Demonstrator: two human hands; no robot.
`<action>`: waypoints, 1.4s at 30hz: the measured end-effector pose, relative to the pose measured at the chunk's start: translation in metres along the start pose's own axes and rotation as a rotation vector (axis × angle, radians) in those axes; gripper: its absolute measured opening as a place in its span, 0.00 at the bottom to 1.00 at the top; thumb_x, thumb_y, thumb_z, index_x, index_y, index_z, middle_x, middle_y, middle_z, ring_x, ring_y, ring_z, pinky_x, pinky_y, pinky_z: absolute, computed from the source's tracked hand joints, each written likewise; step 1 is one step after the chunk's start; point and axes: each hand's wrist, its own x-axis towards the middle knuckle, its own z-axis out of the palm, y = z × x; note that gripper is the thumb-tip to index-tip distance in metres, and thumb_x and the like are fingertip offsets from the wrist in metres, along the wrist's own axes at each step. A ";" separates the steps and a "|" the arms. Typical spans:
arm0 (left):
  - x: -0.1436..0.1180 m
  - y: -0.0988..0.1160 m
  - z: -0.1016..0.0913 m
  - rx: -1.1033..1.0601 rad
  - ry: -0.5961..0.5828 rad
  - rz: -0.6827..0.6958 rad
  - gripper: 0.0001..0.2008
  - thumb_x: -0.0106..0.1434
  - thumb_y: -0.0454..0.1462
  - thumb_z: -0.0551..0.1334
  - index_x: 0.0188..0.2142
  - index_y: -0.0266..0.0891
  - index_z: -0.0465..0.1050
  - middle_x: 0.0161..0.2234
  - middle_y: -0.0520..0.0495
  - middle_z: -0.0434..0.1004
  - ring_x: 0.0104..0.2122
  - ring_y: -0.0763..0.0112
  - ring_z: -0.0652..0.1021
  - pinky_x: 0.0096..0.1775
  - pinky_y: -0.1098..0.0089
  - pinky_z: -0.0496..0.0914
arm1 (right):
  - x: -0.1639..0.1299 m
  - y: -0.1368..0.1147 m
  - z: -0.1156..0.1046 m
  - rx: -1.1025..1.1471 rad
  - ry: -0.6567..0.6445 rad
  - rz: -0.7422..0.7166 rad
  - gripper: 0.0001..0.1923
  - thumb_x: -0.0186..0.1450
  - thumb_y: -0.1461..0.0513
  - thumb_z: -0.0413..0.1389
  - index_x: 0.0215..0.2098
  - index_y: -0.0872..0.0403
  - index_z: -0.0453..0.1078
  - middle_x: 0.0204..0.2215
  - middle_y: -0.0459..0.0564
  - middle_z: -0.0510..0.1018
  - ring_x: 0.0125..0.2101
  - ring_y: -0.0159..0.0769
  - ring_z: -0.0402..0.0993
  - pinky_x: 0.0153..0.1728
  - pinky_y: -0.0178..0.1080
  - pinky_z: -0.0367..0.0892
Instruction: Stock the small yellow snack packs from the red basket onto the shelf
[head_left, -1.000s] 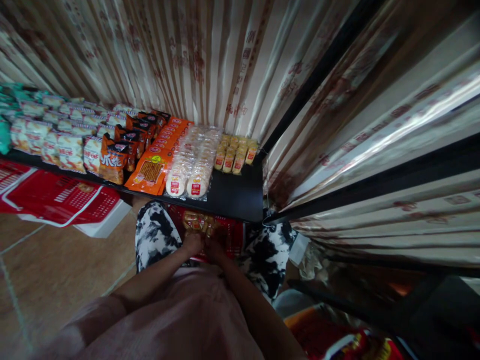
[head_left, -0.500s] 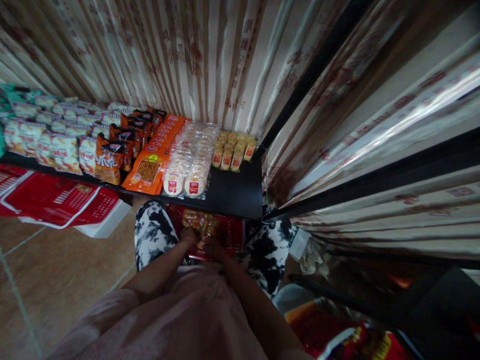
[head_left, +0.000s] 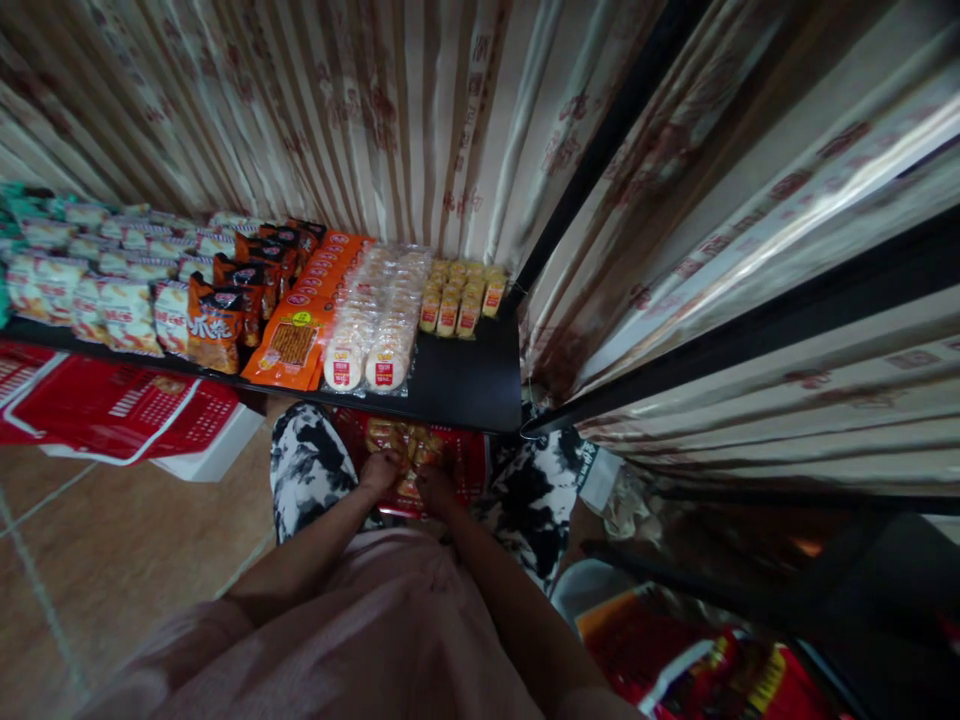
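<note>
Between my knees, under the front edge of the shelf, lies a red bag (head_left: pixel 469 468) with several small golden wrapped snack packets (head_left: pixel 411 440) on it. My left hand (head_left: pixel 381 471) is closed on packets at the left of this group. At the right side, my right hand (head_left: pixel 433 486) curls round packets too, its fingertips partly hidden in the dim light. Similar small yellow wrapped snacks (head_left: pixel 457 300) stand in short rows on the black shelf (head_left: pixel 472 378), beyond my hands.
Left along the shelf come clear packs of round white crackers (head_left: pixel 384 370), flat orange bags (head_left: pixel 289 345), orange-black bags (head_left: pixel 214 325) and white bags (head_left: pixel 127 315). A red carrier bag (head_left: pixel 142 400) lies on the floor. Black frame bars (head_left: pixel 600 150) and a pleated curtain (head_left: pixel 420 120) stand behind.
My left hand has shifted slightly up and right over the packets, and my right hand has moved slightly up. The whole view has tilted a little; the shelf goods look the same.
</note>
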 end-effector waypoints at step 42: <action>-0.022 0.021 -0.021 -1.075 -0.341 -0.205 0.09 0.63 0.35 0.50 0.36 0.31 0.65 0.22 0.46 0.74 0.15 0.75 0.74 0.13 0.80 0.60 | -0.021 -0.013 -0.046 0.597 0.207 -0.006 0.15 0.54 0.61 0.52 0.38 0.57 0.71 0.36 0.51 0.77 0.37 0.37 0.74 0.41 0.38 0.68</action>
